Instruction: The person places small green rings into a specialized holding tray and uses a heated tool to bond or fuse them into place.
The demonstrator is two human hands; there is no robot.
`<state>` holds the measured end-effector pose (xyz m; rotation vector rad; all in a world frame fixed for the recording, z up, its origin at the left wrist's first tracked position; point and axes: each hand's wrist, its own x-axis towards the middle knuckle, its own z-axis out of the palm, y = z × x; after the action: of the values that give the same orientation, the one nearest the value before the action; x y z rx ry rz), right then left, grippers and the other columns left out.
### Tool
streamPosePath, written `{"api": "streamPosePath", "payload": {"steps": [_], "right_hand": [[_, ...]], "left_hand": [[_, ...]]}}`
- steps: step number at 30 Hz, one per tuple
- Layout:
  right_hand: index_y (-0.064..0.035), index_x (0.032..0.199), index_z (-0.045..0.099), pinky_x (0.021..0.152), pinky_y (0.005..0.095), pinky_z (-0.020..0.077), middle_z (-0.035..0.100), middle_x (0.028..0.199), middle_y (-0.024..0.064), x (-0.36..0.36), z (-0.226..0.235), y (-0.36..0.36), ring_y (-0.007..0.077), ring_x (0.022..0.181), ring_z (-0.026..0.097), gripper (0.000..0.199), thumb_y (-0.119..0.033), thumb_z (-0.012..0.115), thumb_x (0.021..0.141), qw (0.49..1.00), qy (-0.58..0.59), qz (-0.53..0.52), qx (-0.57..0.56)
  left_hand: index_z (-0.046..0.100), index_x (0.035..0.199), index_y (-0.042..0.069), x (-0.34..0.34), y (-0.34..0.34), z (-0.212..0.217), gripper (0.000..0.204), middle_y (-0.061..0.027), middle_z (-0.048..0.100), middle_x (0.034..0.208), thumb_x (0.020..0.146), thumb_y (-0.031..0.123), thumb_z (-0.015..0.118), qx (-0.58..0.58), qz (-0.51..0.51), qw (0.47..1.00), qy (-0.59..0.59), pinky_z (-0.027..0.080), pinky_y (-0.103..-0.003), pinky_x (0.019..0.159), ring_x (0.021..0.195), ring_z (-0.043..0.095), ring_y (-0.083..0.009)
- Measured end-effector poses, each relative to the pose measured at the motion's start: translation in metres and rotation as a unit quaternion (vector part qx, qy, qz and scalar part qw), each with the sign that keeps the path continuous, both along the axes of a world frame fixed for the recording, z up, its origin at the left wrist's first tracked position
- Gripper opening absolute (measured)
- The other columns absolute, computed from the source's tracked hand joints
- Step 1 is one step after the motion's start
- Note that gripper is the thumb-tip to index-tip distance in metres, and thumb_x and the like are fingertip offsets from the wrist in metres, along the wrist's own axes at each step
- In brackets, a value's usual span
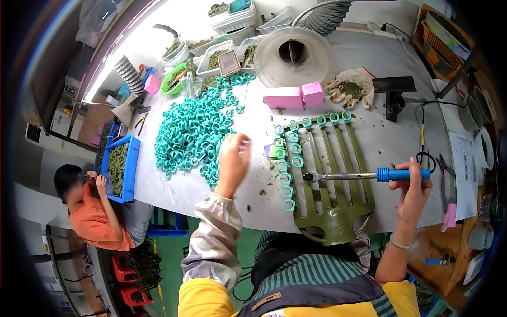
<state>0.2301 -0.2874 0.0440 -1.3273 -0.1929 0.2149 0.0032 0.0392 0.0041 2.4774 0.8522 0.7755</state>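
Note:
My right hand (412, 193) is closed around the blue handle of a soldering iron (348, 176). The iron's metal shaft points left across an olive-green fan-shaped wax piece (338, 224) with several long bars. Small teal rings (293, 137) sit along the piece's far edge and in short rows on its left side. My left hand (235, 161) hovers at the right edge of a large heap of loose teal rings (193, 132). Its fingers are curled and slightly blurred; what they hold, if anything, cannot be made out.
Pink blocks (285, 99), a stained glove (351, 87) and a black stand (393, 98) lie beyond the piece, near a round extraction hood (293, 55). Pliers (446, 166) lie at right. At left, another person (97, 211) works beside a blue crate (122, 169).

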Motion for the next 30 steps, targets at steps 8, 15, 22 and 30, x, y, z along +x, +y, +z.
{"api": "streamPosePath", "payload": {"steps": [8, 15, 22, 30], "right_hand": [[0.001, 0.078, 0.068, 0.046, 0.0251, 0.0527, 0.068, 0.072, 0.009, -0.004, 0.003, 0.002, 0.0145, 0.046, 0.062, 0.031, -0.026, 0.065, 0.093, 1.0, -0.007, -0.002, -0.009], [0.0012, 0.078, 0.068, 0.046, 0.0251, 0.0527, 0.068, 0.071, 0.0085, -0.007, 0.007, -0.005, 0.0144, 0.047, 0.063, 0.032, -0.026, 0.065, 0.093, 1.0, -0.017, -0.008, -0.02], [0.0019, 0.078, 0.068, 0.047, 0.0252, 0.0531, 0.067, 0.069, 0.0078, -0.005, -0.003, -0.005, 0.0144, 0.047, 0.063, 0.032, -0.026, 0.064, 0.094, 1.0, -0.014, -0.005, -0.022], [0.0031, 0.079, 0.067, 0.048, 0.0249, 0.0521, 0.067, 0.068, 0.0074, -0.012, -0.008, 0.007, 0.0141, 0.047, 0.062, 0.034, -0.027, 0.063, 0.094, 1.0, 0.013, 0.009, -0.008]], "left_hand": [[0.063, 0.082, 0.006, -0.055, 0.02, -0.035, 0.023, -0.011, 0.056, 0.086, 0.083, 0.026, 0.075, 0.191, 0.12, 0.958, 0.175, 0.045, -0.04, 0.072, 0.081, 0.055, -0.03], [0.068, 0.107, 0.003, -0.025, -0.036, 0.014, 0.019, -0.0039, 0.061, 0.095, 0.089, 0.001, 0.067, -0.319, -0.08, 0.942, -0.062, 0.055, -0.024, 0.072, 0.086, 0.064, -0.0102], [0.068, 0.111, 0.006, 0.013, -0.095, 0.018, 0.032, -0.0097, 0.064, 0.111, 0.081, -0.004, 0.068, -0.124, -0.225, 0.966, -0.02, 0.049, -0.036, 0.089, 0.1, 0.06, -0.0288], [0.068, 0.111, 0.007, 0.026, -0.098, 0.004, 0.033, -0.0089, 0.065, 0.112, 0.079, -0.002, 0.07, -0.06, -0.229, 0.971, 0.016, 0.048, -0.038, 0.091, 0.104, 0.058, -0.0297]]}}
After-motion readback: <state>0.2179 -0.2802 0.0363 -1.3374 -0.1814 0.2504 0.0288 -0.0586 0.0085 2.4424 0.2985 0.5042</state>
